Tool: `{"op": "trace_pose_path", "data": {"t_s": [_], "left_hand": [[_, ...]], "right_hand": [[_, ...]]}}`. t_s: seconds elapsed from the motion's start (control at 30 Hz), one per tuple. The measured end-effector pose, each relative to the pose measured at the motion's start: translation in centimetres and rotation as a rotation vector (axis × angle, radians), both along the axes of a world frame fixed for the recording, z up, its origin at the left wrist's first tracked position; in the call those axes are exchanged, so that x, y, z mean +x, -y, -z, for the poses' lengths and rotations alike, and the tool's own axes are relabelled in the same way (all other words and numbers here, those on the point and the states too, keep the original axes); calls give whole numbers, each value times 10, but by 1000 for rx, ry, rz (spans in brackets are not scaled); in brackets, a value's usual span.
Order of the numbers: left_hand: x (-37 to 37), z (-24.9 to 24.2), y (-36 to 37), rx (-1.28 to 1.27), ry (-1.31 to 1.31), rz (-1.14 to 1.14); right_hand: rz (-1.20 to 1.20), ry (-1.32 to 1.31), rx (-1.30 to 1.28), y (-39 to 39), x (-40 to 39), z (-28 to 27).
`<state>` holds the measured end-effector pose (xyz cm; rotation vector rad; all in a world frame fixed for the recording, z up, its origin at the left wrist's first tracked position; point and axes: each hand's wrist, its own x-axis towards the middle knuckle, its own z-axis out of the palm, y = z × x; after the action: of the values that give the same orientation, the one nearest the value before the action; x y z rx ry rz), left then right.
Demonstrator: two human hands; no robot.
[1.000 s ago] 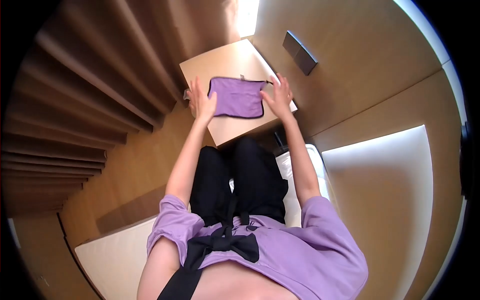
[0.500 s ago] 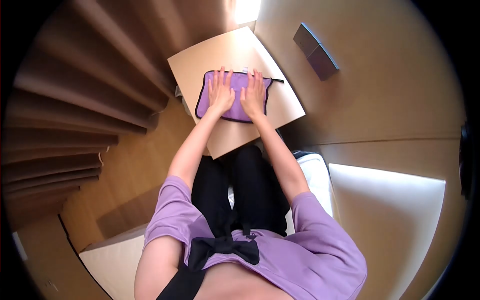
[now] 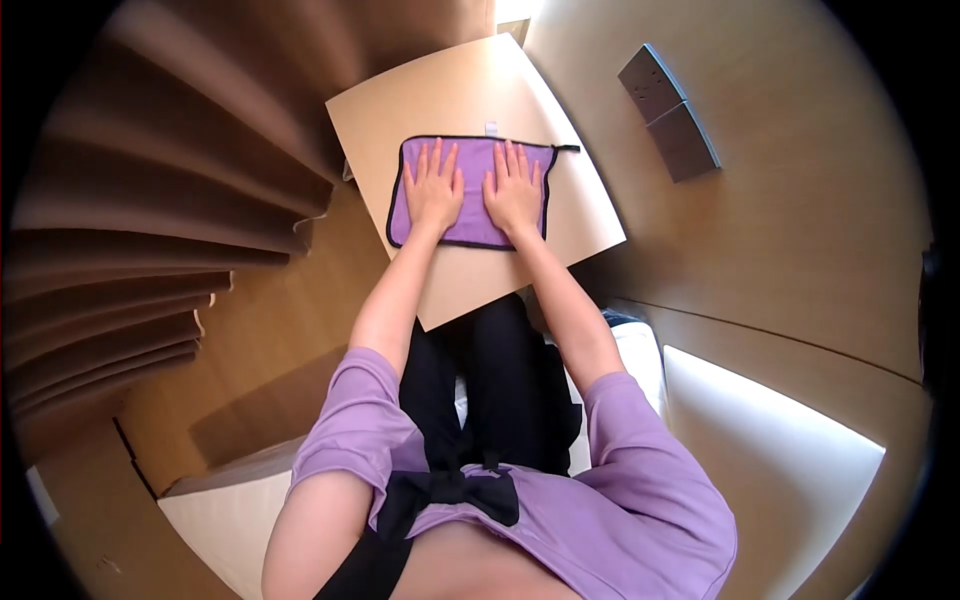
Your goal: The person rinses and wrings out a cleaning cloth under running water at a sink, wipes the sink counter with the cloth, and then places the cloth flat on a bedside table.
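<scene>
Purple cloth [image 3: 470, 230], black-edged, rectangular, lying spread flat near the middle of a small light wooden table [image 3: 470, 95]. Left hand [image 3: 433, 190]: palm down on the cloth's left half, fingers extended and slightly spread, grasping nothing. Right hand [image 3: 513, 190]: palm down on the right half, fingers likewise extended, grasping nothing. The hands lie side by side, just apart. Brown pleated curtain [image 3: 150, 230] to the left; two dark wall plates [image 3: 668, 110] to the right.
</scene>
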<state>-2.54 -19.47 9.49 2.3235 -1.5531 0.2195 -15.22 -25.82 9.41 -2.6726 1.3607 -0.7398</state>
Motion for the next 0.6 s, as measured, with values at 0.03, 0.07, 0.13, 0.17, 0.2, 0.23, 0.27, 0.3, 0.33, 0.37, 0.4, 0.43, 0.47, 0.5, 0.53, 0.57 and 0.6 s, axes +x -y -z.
{"op": "trace_pose_path", "data": {"t_s": [0.03, 0.07, 0.13, 0.17, 0.2, 0.23, 0.27, 0.3, 0.33, 0.37, 0.4, 0.43, 0.47, 0.5, 0.53, 0.57, 0.6], "left_hand": [[-1, -1, -4, -9, 3, 0], [-4, -8, -9, -25, 10, 0], [-22, -13, -37, -20, 12, 4], [-31, -21, -47, -16, -7, -29], [-38, -31, -56, -24, -24, -56], [-47, -40, -68, -37, -22, -46], [-58, -44, -86, -16, -13, -68], [-68, -35, -97, 11, 0, -89], [-73, -36, -103, 11, -1, -85], [-76, -37, -108, 32, 4, -80], [-77, -38, -108, 48, 9, -73], [-76, -38, -106, 34, 11, -63], [-74, -37, -105, 41, 12, -60], [-69, -37, -96, 24, 23, -43], [-62, -35, -89, 4, 33, -29], [-59, -36, -85, -20, 52, -17], [-57, -35, -80, -22, 61, -13]], "right_hand": [[-27, -2, 19, -4, -5, -2], [-29, 2, 9, -6, -7, -8], [-44, 20, -5, -26, -19, -14], [-66, 28, -9, -31, -24, -21], [-57, 32, -17, -40, -28, -32], [-87, 28, -18, -50, -36, -43], [-115, 24, -11, -67, -46, -44], [-106, 32, -5, -78, -54, -32], [-102, 30, -6, -85, -59, -33], [-104, 29, 9, -91, -63, -34], [-105, 27, 18, -91, -66, -34], [-114, 19, 15, -88, -66, -34], [-111, 21, 22, -88, -67, -33], [-127, 30, 15, -80, -63, -32], [-146, 40, 4, -74, -59, -31], [-140, 64, -14, -70, -56, -30], [-136, 73, -17, -65, -53, -28]]}}
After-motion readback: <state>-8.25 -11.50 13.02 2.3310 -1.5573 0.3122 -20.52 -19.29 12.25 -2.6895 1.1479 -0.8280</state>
